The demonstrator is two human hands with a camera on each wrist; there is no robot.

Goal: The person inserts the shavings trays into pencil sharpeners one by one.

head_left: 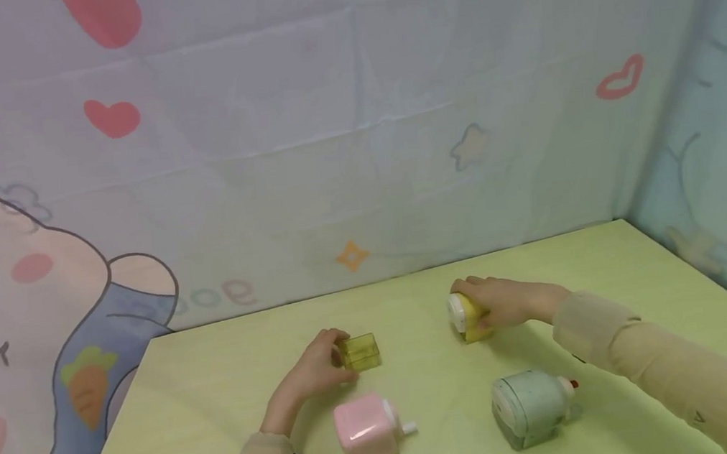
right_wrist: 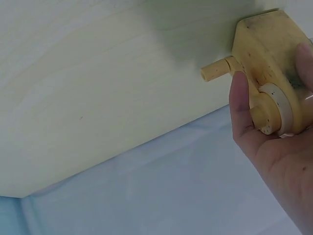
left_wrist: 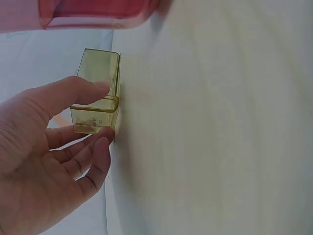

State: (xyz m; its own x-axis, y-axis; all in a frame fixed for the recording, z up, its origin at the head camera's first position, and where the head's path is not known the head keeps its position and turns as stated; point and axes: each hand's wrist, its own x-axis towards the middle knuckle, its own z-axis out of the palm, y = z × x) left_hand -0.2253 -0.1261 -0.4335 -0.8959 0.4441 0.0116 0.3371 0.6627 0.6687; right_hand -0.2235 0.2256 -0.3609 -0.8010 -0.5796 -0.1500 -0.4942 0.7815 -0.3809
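Observation:
My left hand (head_left: 316, 367) pinches a see-through yellow drawer (head_left: 361, 353), a small box, between thumb and fingers; in the left wrist view the thumb lies across the drawer (left_wrist: 95, 115). Farther right, my right hand (head_left: 502, 300) grips a yellow hand-crank pencil sharpener (head_left: 471, 316) that has a white face. Its crank handle (right_wrist: 216, 70) juts out beside my finger in the right wrist view, where dark smudges mark the body. Part of the sharpener is hidden by my palm and fingers.
A pink crank sharpener (head_left: 367, 431) stands near my left forearm. To its right is a grey-green sharpener (head_left: 530, 407) with a red-tipped knob, close below my right sleeve. A cartoon-print cloth (head_left: 308, 188) hangs behind the table's (head_left: 431, 408) back edge.

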